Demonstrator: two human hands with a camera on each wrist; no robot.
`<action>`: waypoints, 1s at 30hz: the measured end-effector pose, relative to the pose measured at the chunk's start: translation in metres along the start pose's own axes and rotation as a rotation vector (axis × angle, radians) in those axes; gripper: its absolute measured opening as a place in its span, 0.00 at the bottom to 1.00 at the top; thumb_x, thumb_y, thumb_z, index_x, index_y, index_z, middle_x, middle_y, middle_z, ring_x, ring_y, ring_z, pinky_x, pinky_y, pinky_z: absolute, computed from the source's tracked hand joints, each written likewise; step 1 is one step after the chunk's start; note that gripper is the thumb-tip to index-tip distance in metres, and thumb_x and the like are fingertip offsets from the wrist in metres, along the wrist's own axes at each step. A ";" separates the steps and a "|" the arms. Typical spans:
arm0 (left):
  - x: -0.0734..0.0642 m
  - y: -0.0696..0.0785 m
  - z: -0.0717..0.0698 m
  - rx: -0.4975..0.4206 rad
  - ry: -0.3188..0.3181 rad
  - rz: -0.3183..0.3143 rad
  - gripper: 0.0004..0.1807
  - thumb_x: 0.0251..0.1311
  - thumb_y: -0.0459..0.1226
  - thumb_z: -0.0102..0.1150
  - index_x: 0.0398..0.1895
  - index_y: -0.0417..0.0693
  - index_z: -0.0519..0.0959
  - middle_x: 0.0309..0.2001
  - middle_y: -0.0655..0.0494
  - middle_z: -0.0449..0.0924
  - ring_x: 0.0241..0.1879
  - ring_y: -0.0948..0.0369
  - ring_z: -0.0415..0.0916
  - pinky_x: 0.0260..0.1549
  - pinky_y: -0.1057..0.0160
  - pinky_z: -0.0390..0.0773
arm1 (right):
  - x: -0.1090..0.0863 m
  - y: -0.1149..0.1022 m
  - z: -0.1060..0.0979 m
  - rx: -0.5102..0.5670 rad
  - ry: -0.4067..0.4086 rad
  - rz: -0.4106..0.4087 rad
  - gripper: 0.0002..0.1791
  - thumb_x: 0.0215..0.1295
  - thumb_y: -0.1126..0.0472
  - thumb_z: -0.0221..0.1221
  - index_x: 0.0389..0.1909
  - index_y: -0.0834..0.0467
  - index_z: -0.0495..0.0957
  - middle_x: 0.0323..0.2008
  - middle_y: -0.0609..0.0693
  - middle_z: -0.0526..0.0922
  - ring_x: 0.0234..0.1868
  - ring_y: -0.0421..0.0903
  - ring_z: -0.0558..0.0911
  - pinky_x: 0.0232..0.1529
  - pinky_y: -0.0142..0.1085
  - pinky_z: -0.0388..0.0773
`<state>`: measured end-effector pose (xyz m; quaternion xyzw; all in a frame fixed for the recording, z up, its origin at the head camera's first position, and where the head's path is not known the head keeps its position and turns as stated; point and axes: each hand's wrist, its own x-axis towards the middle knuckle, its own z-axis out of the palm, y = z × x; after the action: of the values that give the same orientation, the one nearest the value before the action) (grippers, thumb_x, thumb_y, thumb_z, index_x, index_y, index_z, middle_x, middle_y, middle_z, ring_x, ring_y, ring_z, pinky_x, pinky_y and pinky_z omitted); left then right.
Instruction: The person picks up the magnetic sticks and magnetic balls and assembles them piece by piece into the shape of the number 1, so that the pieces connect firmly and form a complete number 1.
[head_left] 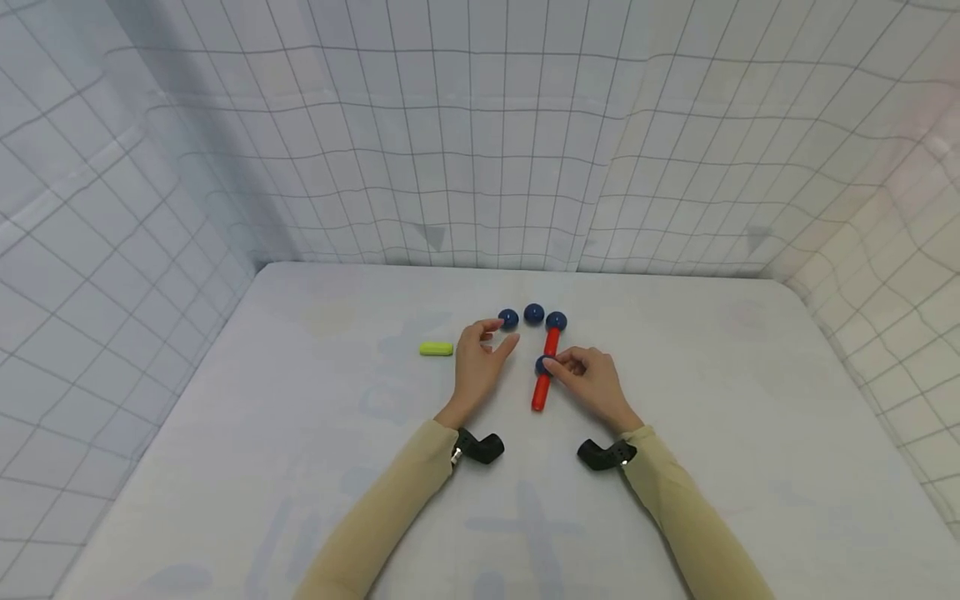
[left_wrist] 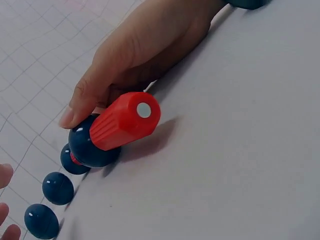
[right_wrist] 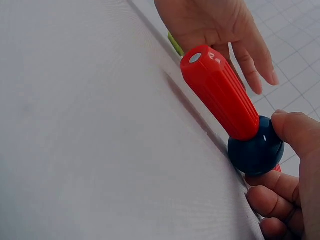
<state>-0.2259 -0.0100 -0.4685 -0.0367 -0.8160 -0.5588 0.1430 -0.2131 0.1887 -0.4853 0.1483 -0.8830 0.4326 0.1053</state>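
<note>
My right hand (head_left: 594, 383) pinches a blue ball (right_wrist: 256, 147) between thumb and fingers. From that ball a red magnetic rod (right_wrist: 220, 92) sticks out toward me, a pale metal disc in its end. A second red rod (head_left: 552, 341) runs from the ball's far side to another blue ball (head_left: 557, 321), making one straight line. To the left, my left hand (head_left: 477, 362) holds nothing, thumb and fingers apart. Its fingertips are right by a loose blue ball (head_left: 508, 318), and one more loose blue ball (head_left: 534, 313) lies beside that.
A yellow-green rod (head_left: 437, 348) lies left of my left hand. All of this is on a white table (head_left: 337, 483), with white grid-patterned curtains (head_left: 480, 150) behind it and along both sides. A black camera mount (head_left: 480, 448) sits on each wrist.
</note>
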 end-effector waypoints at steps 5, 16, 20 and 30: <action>0.012 -0.003 0.007 0.034 0.035 -0.034 0.22 0.57 0.41 0.66 0.52 0.41 0.76 0.50 0.47 0.74 0.50 0.52 0.66 0.49 0.56 0.67 | -0.001 -0.001 0.000 -0.002 0.009 -0.013 0.11 0.59 0.53 0.66 0.30 0.59 0.84 0.20 0.43 0.77 0.26 0.45 0.71 0.30 0.38 0.62; 0.029 -0.014 0.015 0.112 0.044 0.000 0.27 0.55 0.44 0.68 0.56 0.44 0.75 0.53 0.49 0.74 0.51 0.52 0.65 0.50 0.56 0.66 | -0.001 0.000 0.001 0.006 0.000 -0.009 0.12 0.59 0.52 0.65 0.31 0.58 0.84 0.21 0.43 0.77 0.27 0.45 0.70 0.31 0.38 0.62; 0.031 -0.018 0.018 0.221 0.010 -0.012 0.28 0.55 0.49 0.67 0.57 0.49 0.75 0.56 0.53 0.74 0.52 0.54 0.65 0.50 0.58 0.66 | -0.001 0.000 0.002 0.003 -0.004 -0.007 0.12 0.59 0.52 0.65 0.31 0.58 0.84 0.21 0.44 0.76 0.27 0.46 0.70 0.30 0.38 0.62; 0.034 -0.018 0.023 0.335 0.001 0.017 0.24 0.54 0.49 0.67 0.54 0.53 0.79 0.53 0.53 0.76 0.51 0.54 0.67 0.48 0.57 0.66 | -0.001 0.000 0.001 -0.020 0.012 -0.010 0.11 0.59 0.52 0.66 0.31 0.57 0.84 0.20 0.42 0.76 0.27 0.45 0.70 0.30 0.38 0.61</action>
<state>-0.2673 0.0007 -0.4832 -0.0187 -0.8974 -0.4138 0.1523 -0.2122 0.1887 -0.4863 0.1494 -0.8859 0.4241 0.1141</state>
